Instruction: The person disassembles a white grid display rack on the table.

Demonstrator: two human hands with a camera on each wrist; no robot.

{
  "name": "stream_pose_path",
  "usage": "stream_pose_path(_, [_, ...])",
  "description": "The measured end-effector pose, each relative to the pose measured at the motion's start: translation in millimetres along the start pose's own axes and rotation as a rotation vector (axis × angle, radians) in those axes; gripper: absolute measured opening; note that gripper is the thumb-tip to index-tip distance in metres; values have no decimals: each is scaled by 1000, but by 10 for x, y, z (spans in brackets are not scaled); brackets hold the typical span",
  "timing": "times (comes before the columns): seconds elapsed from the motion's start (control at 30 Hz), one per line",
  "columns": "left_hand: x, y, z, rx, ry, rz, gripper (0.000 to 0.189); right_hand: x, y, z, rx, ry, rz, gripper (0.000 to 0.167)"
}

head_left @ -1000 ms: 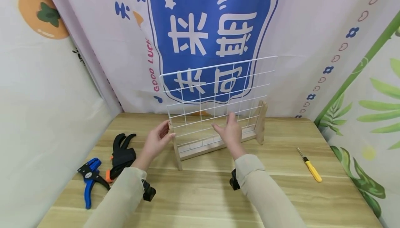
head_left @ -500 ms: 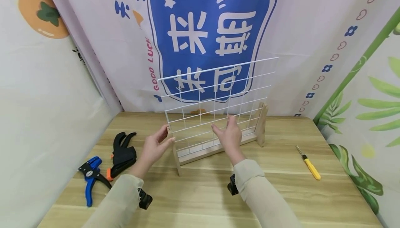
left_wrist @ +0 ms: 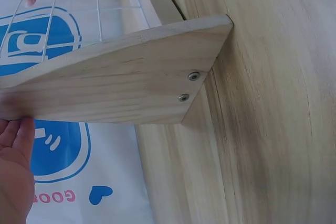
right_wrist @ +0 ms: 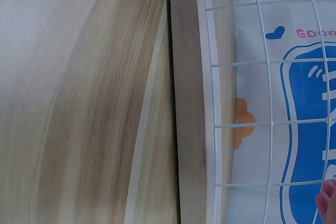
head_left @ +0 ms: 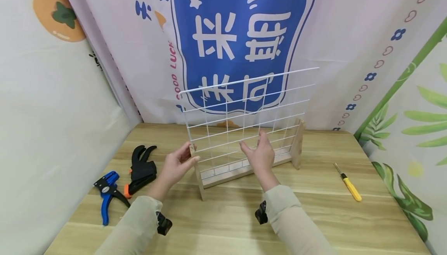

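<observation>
In the head view, a white wire grid (head_left: pixel 226 125) stands upright in a wooden stand, whose bottom bar (head_left: pixel 227 176) runs between two side panels. My left hand (head_left: pixel 177 165) grips the upper part of the left side panel (head_left: pixel 198 177), thumb on the near side. Two screw heads show low on that panel (left_wrist: pixel 142 90) in the left wrist view. My right hand (head_left: pixel 261 155) is at the middle of the grid, thumb and fingers spread apart. In the right wrist view its fingertips (right_wrist: pixel 328 200) are at a grid wire; whether they press it is unclear.
On the left of the wooden table (head_left: pixel 230 228) lie a blue and black wire stripper (head_left: pixel 109 193) and a black hand tool with an orange end (head_left: pixel 142 171). A yellow-handled screwdriver (head_left: pixel 350 187) lies on the right. A printed cloth (head_left: pixel 331 45) hangs behind the grid.
The stand with its grid has slid a little toward me, its left end most. Both hands have moved along with it in the same poses. The head view has shifted slightly.
</observation>
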State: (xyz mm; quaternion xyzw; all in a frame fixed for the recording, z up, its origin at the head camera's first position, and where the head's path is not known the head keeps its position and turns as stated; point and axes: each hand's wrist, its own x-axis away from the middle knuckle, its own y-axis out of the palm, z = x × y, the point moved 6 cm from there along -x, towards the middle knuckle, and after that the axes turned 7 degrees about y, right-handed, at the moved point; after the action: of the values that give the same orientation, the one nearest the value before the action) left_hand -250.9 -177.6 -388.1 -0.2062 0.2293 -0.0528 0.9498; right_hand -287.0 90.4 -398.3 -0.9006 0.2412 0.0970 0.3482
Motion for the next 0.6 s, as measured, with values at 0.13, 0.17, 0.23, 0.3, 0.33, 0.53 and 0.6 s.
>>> stream_pose_path(0.13, [10, -6, 30, 18, -27, 16, 45, 27, -27, -2, -1, -20, 21, 65])
stream_pose_path(0.17, [12, -8, 38, 20, -32, 17, 43, 33, -35, -4, 0, -21, 23, 64])
stream_pose_path(0.23, [17, -13, 52, 22, -41, 18, 38, 45, -50, -4, 7, -19, 22, 64])
stream_pose_path(0.3, [22, -16, 60, 22, -47, 16, 35, 55, -66, -8, 11, -14, 18, 64])
stream_pose_path(0.33, [24, -17, 60, 18, -48, 14, 35, 59, -73, -10, 12, -12, 16, 64])
stream_pose_path(0.53, [59, -20, 72, 26, -65, 7, 38, 93, -104, -18, 25, -6, -3, 65])
stream_pose_path(0.6, [74, -22, 70, 31, -70, 8, 39, 112, -110, -14, 23, 4, -9, 65])
